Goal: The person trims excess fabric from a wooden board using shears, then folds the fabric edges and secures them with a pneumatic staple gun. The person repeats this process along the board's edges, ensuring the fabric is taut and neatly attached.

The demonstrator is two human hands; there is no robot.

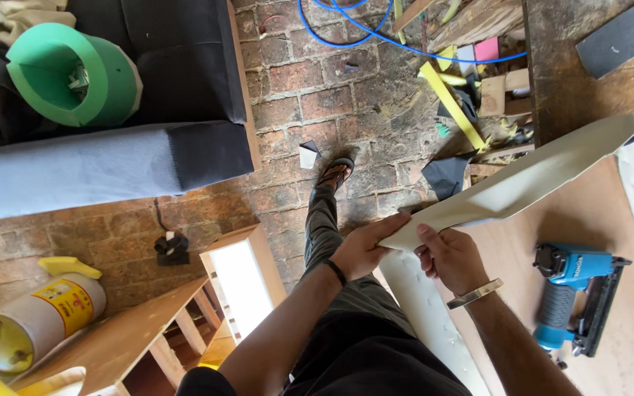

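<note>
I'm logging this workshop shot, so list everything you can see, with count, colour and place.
material strip: one, cream, held over the board
staple gun: one, blue and black, on plywood board
foam ring: one, green, on dark sofa
canister: one, pale with yellow label, lower left
hose: one, blue, on brick floor
wooden frame: one, bottom left
left hand: grip on strip's end
right hand: grip on strip, metal bangle

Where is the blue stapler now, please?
In the head view the blue stapler lies on the plywood board at the right, just right of the right hand.
</note>
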